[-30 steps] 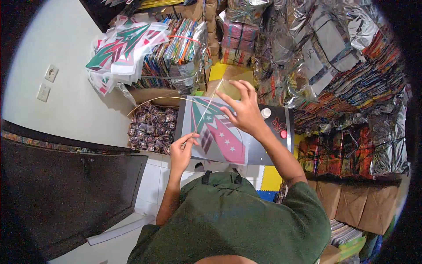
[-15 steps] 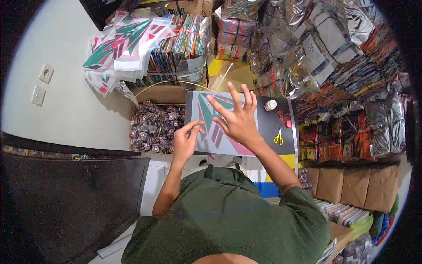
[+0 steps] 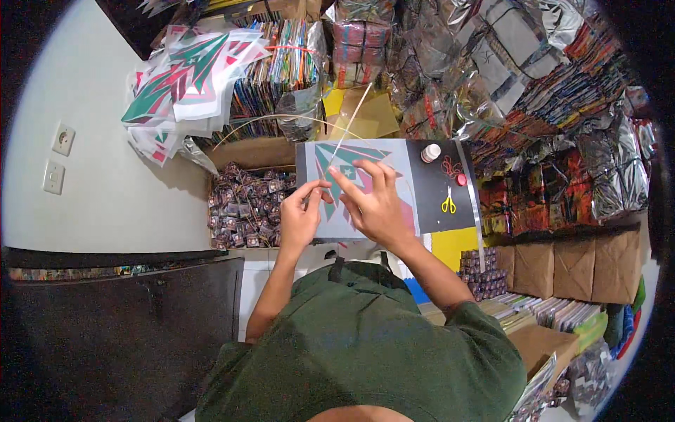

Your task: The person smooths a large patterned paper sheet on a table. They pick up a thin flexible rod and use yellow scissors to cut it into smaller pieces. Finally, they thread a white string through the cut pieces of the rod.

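- so, pinching pale stick (image 3: 355, 117) near its lower end with left hand (image 3: 299, 218), above printed sheet (image 3: 348, 158) on tabletop (image 3: 439, 216)
- holding right hand (image 3: 383, 214) fingers spread, index beside stick; can't tell if touching
- crossing bent strip (image 3: 274, 115); can't tell if joined
- apparently partway: not fixed to sheet, yellow scissors (image 3: 448, 204) untouched
- can't read any writing

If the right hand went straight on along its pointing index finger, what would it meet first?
Likely the thin, pale, straight stick, crossing just ahead of the right hand; depth is unclear, so they might be touching.
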The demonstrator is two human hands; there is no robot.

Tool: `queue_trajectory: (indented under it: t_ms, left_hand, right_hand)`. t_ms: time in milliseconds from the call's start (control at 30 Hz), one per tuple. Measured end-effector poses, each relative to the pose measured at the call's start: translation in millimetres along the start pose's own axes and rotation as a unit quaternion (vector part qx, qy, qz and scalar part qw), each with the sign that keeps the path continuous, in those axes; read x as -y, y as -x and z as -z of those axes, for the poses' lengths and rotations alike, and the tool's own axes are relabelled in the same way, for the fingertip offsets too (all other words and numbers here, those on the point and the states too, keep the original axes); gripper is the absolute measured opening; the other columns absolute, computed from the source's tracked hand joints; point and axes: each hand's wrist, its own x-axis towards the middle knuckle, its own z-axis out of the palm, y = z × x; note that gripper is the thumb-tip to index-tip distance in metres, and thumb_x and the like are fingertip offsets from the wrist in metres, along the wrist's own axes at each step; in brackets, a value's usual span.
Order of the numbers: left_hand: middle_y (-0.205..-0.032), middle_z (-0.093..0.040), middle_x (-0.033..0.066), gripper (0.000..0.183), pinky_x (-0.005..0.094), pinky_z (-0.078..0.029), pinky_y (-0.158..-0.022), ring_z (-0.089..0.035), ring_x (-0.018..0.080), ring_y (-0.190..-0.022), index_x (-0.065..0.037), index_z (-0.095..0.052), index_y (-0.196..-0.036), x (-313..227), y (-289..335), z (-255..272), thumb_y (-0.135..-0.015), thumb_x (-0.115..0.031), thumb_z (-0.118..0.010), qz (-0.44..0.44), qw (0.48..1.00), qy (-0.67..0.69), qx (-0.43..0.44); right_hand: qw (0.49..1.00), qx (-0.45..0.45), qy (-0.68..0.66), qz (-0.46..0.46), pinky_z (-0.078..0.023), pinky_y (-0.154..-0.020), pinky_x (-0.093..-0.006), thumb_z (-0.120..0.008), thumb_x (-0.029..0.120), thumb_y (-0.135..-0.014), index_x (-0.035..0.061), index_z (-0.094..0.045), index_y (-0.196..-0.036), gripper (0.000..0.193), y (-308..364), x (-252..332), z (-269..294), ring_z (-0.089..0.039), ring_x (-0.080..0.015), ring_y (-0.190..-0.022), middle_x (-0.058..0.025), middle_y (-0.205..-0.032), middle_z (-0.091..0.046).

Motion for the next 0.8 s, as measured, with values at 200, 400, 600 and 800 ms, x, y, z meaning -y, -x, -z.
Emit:
queue_trajectory:
  t_ms: [200,400,600,800]
  left_hand:
    - [-0.082,-0.072,-0.0003,0.022,0.0209,-0.033,-0.045,-0.043,-0.0013,-0.051,-0.003,-0.073,-0.116,-6.9,0.0,0.4,-0.109,-0.015,-0.055,-0.033,0.999,-0.010,0.006]
    - [-0.081,-0.072,-0.0001,0.022,0.0208,-0.035,-0.045,-0.046,-0.0007,-0.051,-0.003,-0.073,-0.115,-11.6,-2.1,-2.6,-0.108,-0.015,-0.056,-0.048,0.999,-0.009,-0.021]
    - [-0.082,-0.071,0.0001,0.022,0.0205,-0.033,-0.044,-0.044,-0.0011,-0.050,-0.002,-0.071,-0.116,-7.8,-2.2,-15.1,-0.109,-0.014,-0.055,-0.043,0.999,0.008,-0.020]
    - [-0.083,-0.069,-0.0001,0.023,0.0203,-0.030,-0.043,-0.042,-0.0013,-0.049,0.000,-0.070,-0.120,-15.1,-0.5,-26.5,-0.110,-0.013,-0.054,-0.051,0.998,0.018,-0.015]
  right_hand:
    - [0.999,-0.003,0.044,-0.021,-0.038,-0.109,-0.0523,-0.075,0.023,-0.092,0.0316,-0.061,-0.149,0.059,-2.7,-3.4,-16.9,-0.040,-0.0397,-0.130,-0.0151,-0.142,-0.048]
    - [0.992,0.021,-0.090,-0.089,-0.039,-0.111,-0.0500,-0.069,0.027,-0.098,0.0260,-0.057,-0.153,0.056,6.2,-10.7,-21.2,-0.046,-0.0355,-0.130,-0.0160,-0.143,-0.053]
    - [0.764,-0.003,-0.607,-0.219,-0.049,-0.103,-0.0354,-0.050,0.033,-0.113,0.0074,-0.055,-0.152,0.047,9.6,6.2,-29.6,-0.054,-0.0171,-0.131,-0.0099,-0.140,-0.059]
    - [0.763,-0.042,-0.600,-0.236,-0.049,-0.101,-0.0321,-0.050,0.034,-0.113,0.0058,-0.059,-0.148,0.046,6.9,15.5,-27.7,-0.058,-0.0167,-0.125,-0.0080,-0.138,-0.060]
